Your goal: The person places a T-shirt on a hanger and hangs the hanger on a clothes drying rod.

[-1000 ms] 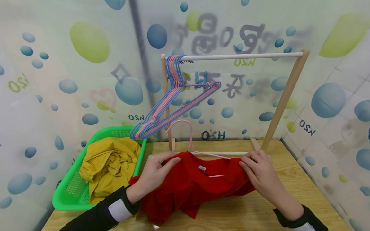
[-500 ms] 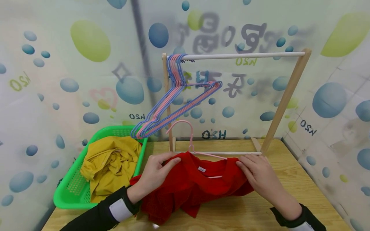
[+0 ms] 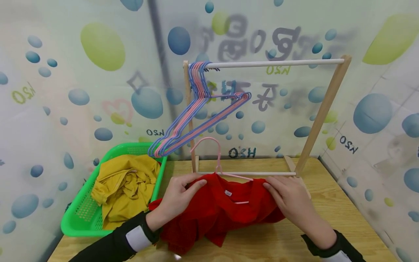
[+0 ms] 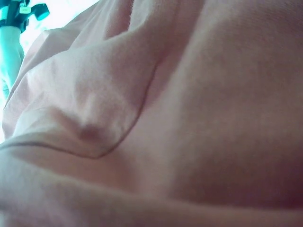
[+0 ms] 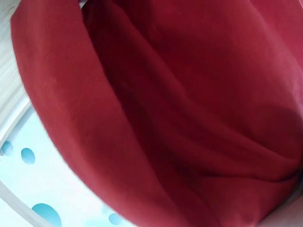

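Note:
A red shirt point(image 3: 235, 209) is held up by its shoulders over the table in the head view. My left hand point(image 3: 178, 194) pinches its left shoulder, thumb on top. On the other side my right hand point(image 3: 289, 196) grips the right shoulder. A pink hanger point(image 3: 218, 154) sits inside the shirt, its hook rising out of the neckline and one arm showing at the collar. Folds of the shirt point(image 4: 118, 94) fill the left wrist view, looking pale there. The right wrist view is mostly red shirt cloth point(image 5: 189, 94) too.
A wooden rack point(image 3: 322, 116) with a white top bar point(image 3: 275, 63) stands behind the shirt. Several blue and pink hangers point(image 3: 196, 105) hang at its left end. To the left, a green basket point(image 3: 78, 214) holds yellow clothing point(image 3: 126, 185). All stand on a wooden table point(image 3: 340, 203).
My right hand has shifted a little left with its shoulder of the shirt, drawing the shoulders closer together. The hanger hook has moved slightly right. My left hand has barely moved.

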`<state>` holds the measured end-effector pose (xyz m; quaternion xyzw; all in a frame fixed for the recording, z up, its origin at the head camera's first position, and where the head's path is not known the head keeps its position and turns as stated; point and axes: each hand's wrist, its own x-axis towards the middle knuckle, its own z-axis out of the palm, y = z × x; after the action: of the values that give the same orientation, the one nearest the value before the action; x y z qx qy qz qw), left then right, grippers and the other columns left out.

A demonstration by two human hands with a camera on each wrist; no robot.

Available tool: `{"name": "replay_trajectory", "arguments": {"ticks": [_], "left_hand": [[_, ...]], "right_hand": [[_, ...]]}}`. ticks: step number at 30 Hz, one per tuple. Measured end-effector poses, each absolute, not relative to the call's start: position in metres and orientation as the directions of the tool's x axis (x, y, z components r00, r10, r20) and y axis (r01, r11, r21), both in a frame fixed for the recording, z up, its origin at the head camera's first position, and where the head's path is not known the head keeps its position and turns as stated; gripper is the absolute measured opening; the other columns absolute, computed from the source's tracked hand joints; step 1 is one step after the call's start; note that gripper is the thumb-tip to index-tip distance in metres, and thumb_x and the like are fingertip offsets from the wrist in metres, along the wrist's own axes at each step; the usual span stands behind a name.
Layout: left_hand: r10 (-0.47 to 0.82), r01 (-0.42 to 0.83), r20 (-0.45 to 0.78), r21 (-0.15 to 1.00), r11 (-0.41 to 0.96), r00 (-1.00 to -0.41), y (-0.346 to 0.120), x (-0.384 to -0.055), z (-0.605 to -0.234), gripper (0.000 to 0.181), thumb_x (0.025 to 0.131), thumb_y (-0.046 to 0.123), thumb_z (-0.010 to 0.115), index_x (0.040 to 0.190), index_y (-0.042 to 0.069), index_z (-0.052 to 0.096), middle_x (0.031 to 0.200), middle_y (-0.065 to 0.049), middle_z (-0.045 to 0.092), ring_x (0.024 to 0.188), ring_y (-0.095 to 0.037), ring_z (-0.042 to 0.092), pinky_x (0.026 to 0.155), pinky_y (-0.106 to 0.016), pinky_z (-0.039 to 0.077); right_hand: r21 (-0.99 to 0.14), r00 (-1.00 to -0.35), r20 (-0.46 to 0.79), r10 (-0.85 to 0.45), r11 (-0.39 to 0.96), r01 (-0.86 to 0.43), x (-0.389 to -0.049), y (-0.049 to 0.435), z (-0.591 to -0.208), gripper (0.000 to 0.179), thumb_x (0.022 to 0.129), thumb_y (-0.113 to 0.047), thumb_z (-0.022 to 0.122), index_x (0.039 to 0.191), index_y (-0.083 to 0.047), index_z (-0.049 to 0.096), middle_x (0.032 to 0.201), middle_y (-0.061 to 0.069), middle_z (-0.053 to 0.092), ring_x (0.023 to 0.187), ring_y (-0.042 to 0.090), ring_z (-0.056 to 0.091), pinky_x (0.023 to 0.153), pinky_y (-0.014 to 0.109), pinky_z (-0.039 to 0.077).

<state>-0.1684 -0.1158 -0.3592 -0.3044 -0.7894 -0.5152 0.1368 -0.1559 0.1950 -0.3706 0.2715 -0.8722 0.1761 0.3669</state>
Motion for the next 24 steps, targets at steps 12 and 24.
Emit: {"name": "replay_trajectory", "arguments": {"ticks": [12, 24], "left_hand": [[0.336, 0.586, 0.495, 0.761, 0.277, -0.801, -0.1112, -0.1670, -0.3603, 0.024, 0.092, 0.032, 0.056, 0.103, 0.016, 0.071, 0.095, 0.004, 0.071, 0.082, -0.010, 0.065, 0.072, -0.027, 0.051], [0.333, 0.582, 0.494, 0.771, 0.259, -0.803, -0.1064, -0.1689, -0.3620, 0.024, 0.093, 0.031, 0.055, 0.106, 0.017, 0.070, 0.096, 0.005, 0.071, 0.085, -0.009, 0.066, 0.074, -0.028, 0.052]], "right_hand": [[-0.107, -0.572, 0.750, -0.331, 0.793, -0.600, -0.1545, 0.1913, -0.3700, 0.016, 0.075, -0.008, 0.072, 0.090, -0.012, 0.068, 0.083, 0.002, 0.070, 0.074, 0.018, 0.064, 0.065, 0.035, 0.048], [-0.128, -0.588, 0.745, -0.314, 0.799, -0.588, -0.1554, 0.1884, -0.3696, 0.022, 0.075, -0.009, 0.072, 0.097, -0.009, 0.071, 0.086, 0.006, 0.072, 0.076, 0.022, 0.067, 0.066, 0.035, 0.048]]}}
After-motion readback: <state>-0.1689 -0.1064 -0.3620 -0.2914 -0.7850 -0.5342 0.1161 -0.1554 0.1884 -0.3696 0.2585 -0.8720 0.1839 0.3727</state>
